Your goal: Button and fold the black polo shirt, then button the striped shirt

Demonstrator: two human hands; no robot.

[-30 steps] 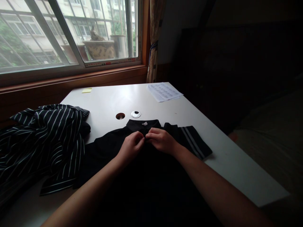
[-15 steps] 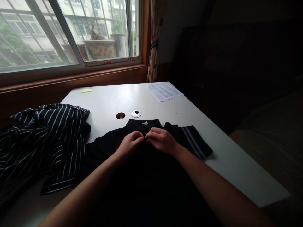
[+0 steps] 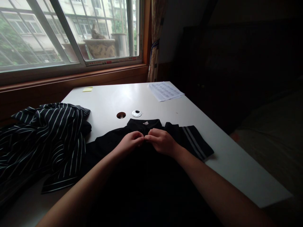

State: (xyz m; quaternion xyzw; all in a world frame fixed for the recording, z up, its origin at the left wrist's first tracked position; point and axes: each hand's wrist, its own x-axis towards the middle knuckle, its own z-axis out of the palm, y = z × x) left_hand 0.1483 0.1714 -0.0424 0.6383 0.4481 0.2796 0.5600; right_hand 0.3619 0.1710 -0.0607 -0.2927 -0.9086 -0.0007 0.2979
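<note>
A black collared shirt (image 3: 111, 136) lies spread on the white table, its collar toward the window and a pale label inside the neck. Two grey stripes cross the sleeve on the right. Just below the collar, my left hand (image 3: 132, 140) pinches the shirt's front with thumb and fingers together. My right hand (image 3: 161, 139) meets it there, its fingers curled closed on the same front edge. The fingertips of both hands nearly touch. Whatever small part sits between them, such as a button, is hidden by the fingers and the dark cloth.
A crumpled black-and-white striped garment (image 3: 47, 142) is heaped at the left of the table (image 3: 227, 167). Printed papers (image 3: 165, 91) and a yellow sticky note (image 3: 87, 89) lie at the far side. A cable hole (image 3: 121, 115) and a round metal cover (image 3: 136, 113) sit beyond the collar.
My right hand's fingers have curled in more tightly against the shirt front. My left hand stays almost in place, and the view has shifted very slightly.
</note>
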